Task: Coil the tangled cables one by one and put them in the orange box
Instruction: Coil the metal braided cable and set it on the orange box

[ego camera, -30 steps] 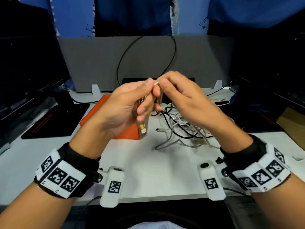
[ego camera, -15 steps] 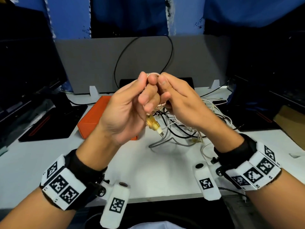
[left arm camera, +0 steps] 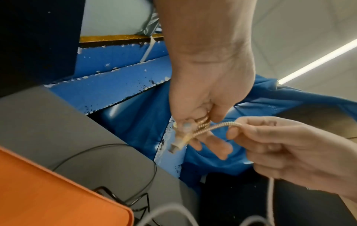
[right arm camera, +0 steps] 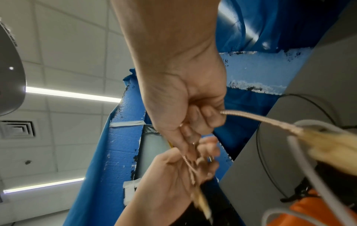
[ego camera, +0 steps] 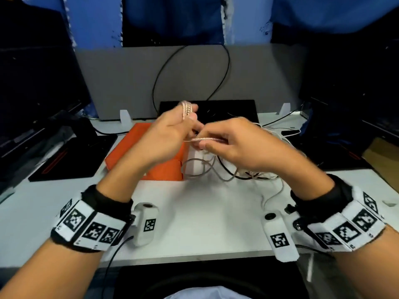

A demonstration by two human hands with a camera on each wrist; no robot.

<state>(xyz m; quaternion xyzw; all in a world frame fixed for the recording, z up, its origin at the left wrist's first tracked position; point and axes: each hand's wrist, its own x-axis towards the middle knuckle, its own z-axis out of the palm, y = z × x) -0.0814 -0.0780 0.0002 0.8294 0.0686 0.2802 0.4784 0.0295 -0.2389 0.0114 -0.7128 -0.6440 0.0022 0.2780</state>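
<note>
A rose-gold braided cable [ego camera: 187, 108] is looped over the fingers of my left hand [ego camera: 190, 119], which grips the loops above the orange box [ego camera: 133, 147]. My right hand [ego camera: 203, 143] pinches a straight strand of the same cable [ego camera: 206, 139] just to the right. In the left wrist view the loops [left arm camera: 203, 122] sit between the left fingers, and a plug [left arm camera: 176, 145] hangs below them. The right wrist view shows the cable [right arm camera: 260, 120] running from my right hand [right arm camera: 193, 122] to a blurred gold plug [right arm camera: 328, 146]. A tangle of white, grey and black cables [ego camera: 241, 171] lies on the white table [ego camera: 205, 212].
A grey partition [ego camera: 121, 83] with a black cable loop [ego camera: 224, 67] stands behind the desk. Dark monitors [ego camera: 32, 83] flank both sides. A black pad [ego camera: 71, 160] lies left of the box, and a black flat device [ego camera: 226, 108] sits at the back.
My hands have drawn apart. The left hand now shows the cable loops over its fingers, and the right hand has pulled a strand out sideways to the right.
</note>
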